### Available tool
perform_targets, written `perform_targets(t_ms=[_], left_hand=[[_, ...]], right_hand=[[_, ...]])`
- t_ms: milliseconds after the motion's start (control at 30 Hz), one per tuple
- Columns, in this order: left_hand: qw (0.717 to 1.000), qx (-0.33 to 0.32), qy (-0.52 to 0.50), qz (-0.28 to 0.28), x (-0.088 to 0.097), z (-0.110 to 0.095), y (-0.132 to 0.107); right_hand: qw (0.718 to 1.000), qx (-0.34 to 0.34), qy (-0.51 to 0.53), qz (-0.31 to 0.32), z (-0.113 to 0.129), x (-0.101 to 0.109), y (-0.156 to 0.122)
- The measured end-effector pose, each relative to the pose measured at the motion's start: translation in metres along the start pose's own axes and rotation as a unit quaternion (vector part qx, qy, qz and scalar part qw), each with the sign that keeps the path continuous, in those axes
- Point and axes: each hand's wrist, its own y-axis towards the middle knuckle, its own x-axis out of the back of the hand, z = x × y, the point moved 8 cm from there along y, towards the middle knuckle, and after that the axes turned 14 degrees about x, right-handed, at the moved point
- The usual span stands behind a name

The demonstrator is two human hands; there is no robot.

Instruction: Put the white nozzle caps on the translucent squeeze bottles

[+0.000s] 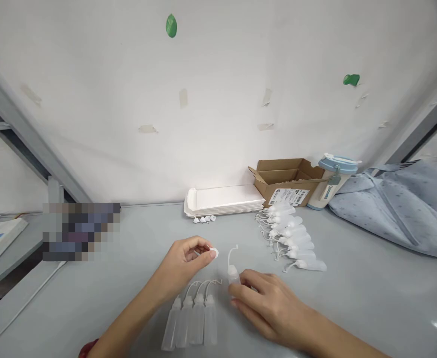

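Between thumb and fingers, my left hand (pixel 188 258) pinches a small white cap (pixel 214 252). To its right, my right hand (pixel 263 303) grips a translucent squeeze bottle (pixel 234 274), held upright, with a thin bent strap rising from its white top. Below my left hand, several similar bottles (pixel 192 322) lie side by side, their curled straps pointing away from me. A larger group of bottles (pixel 296 242) lies in a stacked row on the right. Several small white caps (pixel 204 219) stand in a line at the back of the table.
A stack of white trays (pixel 226 199) lies against the wall beside an open cardboard box (pixel 289 181). Right of these stand a blue-lidded tumbler (pixel 332 181) and a pale blue cloth bag (pixel 397 209). A pixelated item (pixel 80 231) and a white cable (pixel 28 306) are at left.
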Motion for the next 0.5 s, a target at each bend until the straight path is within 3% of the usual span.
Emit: perform_targets(t_ms=[167, 333, 433, 500], left_hand=[[0.993, 0.032, -0.061, 0.095, -0.018, 0.005, 0.0], [0.98, 0.024, -0.11, 0.164, -0.03, 0.002, -0.006], [0.979, 0.001, -0.099, 0.175, -0.033, -0.001, -0.009], [0.982, 0.001, -0.08, 0.17, -0.034, 0.0, -0.01]], right_hand=[[0.994, -0.002, 0.104, -0.031, 0.002, 0.004, 0.0], [0.968, -0.039, 0.242, -0.048, -0.004, 0.0, -0.002], [0.94, -0.084, 0.326, -0.057, -0.01, -0.002, -0.004], [0.899, -0.138, 0.408, -0.072, -0.017, -0.005, -0.006]])
